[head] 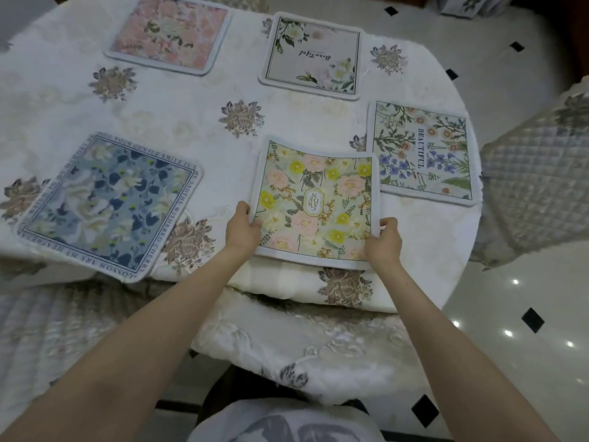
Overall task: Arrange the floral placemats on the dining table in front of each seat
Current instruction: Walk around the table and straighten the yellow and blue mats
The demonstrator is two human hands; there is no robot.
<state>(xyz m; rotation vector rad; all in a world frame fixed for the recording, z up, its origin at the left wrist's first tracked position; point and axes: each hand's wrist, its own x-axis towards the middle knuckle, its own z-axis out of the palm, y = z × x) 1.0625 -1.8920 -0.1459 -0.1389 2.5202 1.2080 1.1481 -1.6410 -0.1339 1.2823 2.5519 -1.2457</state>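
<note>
A yellow and pink floral placemat (315,199) lies at the near edge of the dining table (197,100), its far edge curled up a little. My left hand (242,229) grips its near left side and my right hand (384,240) grips its near right corner. A blue floral placemat (108,205) lies to the left at the table's edge. A "BEAUTIFUL" wildflower placemat (422,153) lies to the right. Further back sit a white-flower placemat (312,55) and a pink rose placemat (169,33).
An embroidered white tablecloth (191,129) covers the table and hangs over its near edge. A quilted chair back (535,189) stands at the right. A padded chair seat (318,349) lies just below the table edge in front of me. Glossy tiled floor (522,314) lies to the right.
</note>
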